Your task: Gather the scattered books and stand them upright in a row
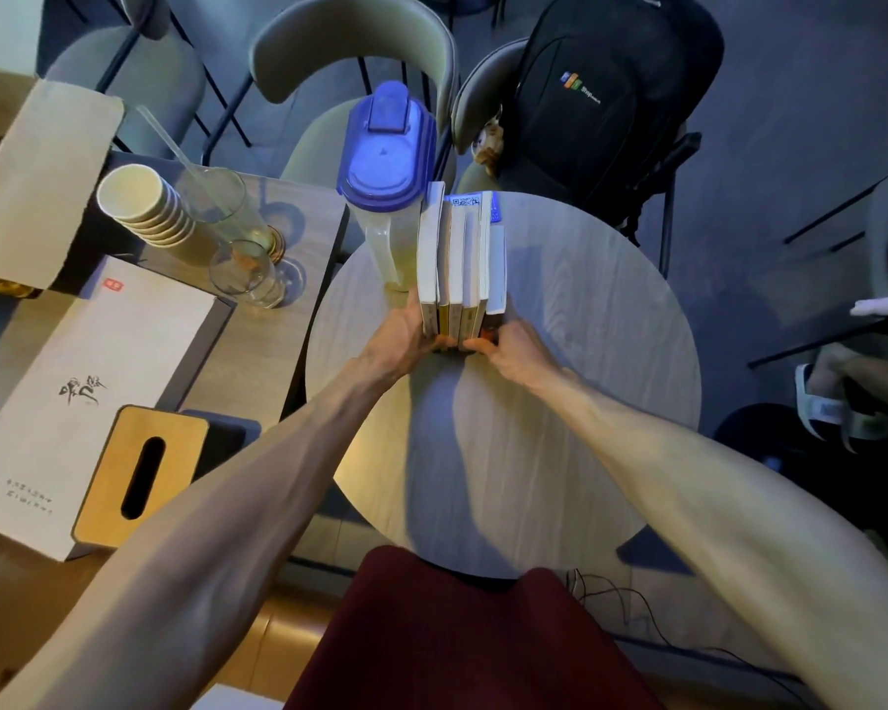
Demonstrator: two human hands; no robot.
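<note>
Several books [460, 258] stand upright, packed side by side in a row, on the round grey table [585, 351]; I look down on their white page edges and their spines face me. My left hand [406, 333] presses the left end of the row near its base. My right hand [508, 348] grips the right end, fingers on the spines. Both hands squeeze the row together. The leftmost book rests against the pitcher.
A clear pitcher with a blue lid [388, 187] stands left of the books. Stacked paper cups [144, 207], glasses [247, 269], a white box [88, 392] and a wooden tissue holder [134, 474] sit on the adjoining table. A black backpack [601, 94] rests on a chair behind.
</note>
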